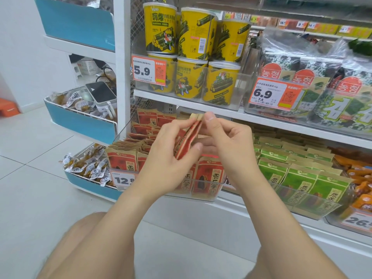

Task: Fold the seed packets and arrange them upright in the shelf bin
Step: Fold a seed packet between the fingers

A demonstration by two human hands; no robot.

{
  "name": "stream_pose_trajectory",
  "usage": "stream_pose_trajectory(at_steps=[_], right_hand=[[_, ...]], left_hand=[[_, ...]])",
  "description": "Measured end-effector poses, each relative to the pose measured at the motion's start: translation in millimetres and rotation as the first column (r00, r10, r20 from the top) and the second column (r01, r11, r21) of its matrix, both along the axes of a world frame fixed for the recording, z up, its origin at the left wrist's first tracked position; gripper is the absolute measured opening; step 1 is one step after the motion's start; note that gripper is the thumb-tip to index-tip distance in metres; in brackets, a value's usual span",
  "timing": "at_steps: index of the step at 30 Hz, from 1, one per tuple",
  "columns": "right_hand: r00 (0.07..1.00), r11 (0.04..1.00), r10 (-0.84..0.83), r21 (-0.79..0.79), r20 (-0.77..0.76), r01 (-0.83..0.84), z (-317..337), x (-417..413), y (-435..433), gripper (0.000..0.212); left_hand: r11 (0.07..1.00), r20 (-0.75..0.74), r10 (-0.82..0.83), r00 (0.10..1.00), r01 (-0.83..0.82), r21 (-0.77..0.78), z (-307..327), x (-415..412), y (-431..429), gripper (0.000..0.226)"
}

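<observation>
1. While I watch the head-camera feed, both hands meet in front of the lower shelf and share one red seed packet [188, 140].
2. I see the left hand [171, 152] with its fingers curled round the packet's left face and its thumb tip pressed near the lower end.
3. I see the right hand [229, 141] pinching from the other side, thumb on the tan top edge and the other fingers curled behind.
4. From here the packet looks folded double. It is seen edge-on, tilted, with two tan top edges side by side and pointing up.
5. It is held in the air above the clear shelf bin [203, 198], apart from the stock inside.
6. In that bin I make out a front row of red packets [209, 178] standing upright, while the loose packets [141, 135] further back lean and overlap.
7. On the bin's left front corner sits a 12.8 price tag [122, 179].
8. Just right of it, green seed packets [298, 178] stand in upright rows in a neighbouring clear bin.
9. One shelf up I see yellow seaweed-roll canisters [161, 29] stacked two high behind a 5.9 price tag [149, 71]. Beside them are seaweed bags [302, 75].
10. Off to the left, a power bank [100, 93] lies in a blue-fronted tray [80, 123], and small wrapped snacks [88, 164] fill the tray below.
</observation>
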State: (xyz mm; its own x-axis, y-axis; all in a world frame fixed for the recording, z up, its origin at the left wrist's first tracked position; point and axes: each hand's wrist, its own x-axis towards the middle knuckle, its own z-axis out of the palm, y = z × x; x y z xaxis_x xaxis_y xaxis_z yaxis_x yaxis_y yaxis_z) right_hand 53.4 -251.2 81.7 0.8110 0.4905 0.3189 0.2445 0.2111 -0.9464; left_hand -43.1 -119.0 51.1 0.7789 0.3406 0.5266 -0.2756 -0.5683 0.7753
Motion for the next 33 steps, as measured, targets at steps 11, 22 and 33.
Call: stream_pose_trajectory(at_steps=[11,22,33], right_hand=[[0.985,0.984,-0.160,-0.084,-0.066,0.154,-4,15,-5,0.018],[0.964,0.962,0.078,-0.274,0.256,-0.005,0,10,-10,0.035],[0.817,0.905,-0.319,-0.101,0.480,0.413,-15,46,-5,0.033]], left_hand=[[0.885,-0.084,-0.043,0.996,-0.001,-0.466,7,2,-7,0.042],[0.908,0.039,0.050,0.998,-0.029,-0.418,4,7,3,0.033],[0.925,-0.107,0.375,0.921,-0.380,-0.024,-3,18,46,0.023]])
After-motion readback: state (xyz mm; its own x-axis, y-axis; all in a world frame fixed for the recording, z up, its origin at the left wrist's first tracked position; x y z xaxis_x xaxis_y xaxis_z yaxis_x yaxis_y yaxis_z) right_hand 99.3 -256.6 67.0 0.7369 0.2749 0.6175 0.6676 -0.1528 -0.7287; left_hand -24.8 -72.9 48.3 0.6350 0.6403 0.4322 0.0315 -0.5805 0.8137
